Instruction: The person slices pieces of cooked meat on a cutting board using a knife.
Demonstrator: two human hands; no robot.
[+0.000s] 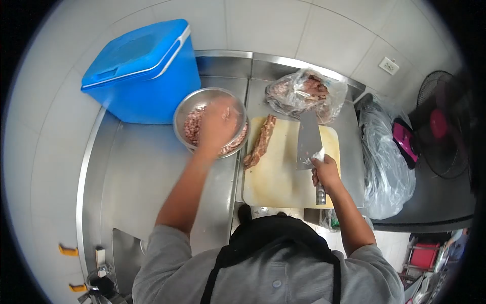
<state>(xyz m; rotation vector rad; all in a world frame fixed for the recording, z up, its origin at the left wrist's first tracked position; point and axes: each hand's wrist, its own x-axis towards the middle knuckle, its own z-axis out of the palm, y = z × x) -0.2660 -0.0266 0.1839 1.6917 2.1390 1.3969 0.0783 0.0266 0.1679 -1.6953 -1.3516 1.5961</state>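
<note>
My right hand (325, 174) grips the handle of a broad cleaver (309, 139), whose blade lies over the right part of a yellowed cutting board (278, 187). Something white shows between hand and blade. A long strip of meat (261, 142) rests along the board's left edge. My left hand (219, 121) is inside a metal bowl (182, 109), over chopped meat (193, 124); motion blurs its fingers. More chopped meat shows below the bowl's rim, in what looks like a second container beneath it. Behind the board sits a clear plastic bag of meat (307, 91).
A blue cooler (147, 91) with a white handle stands at the back left of the steel counter (157, 167). To the right are large clear plastic bags (382, 167), a black and pink item (405, 142) and a fan (440, 116). A tiled wall with an outlet (389, 66) runs behind.
</note>
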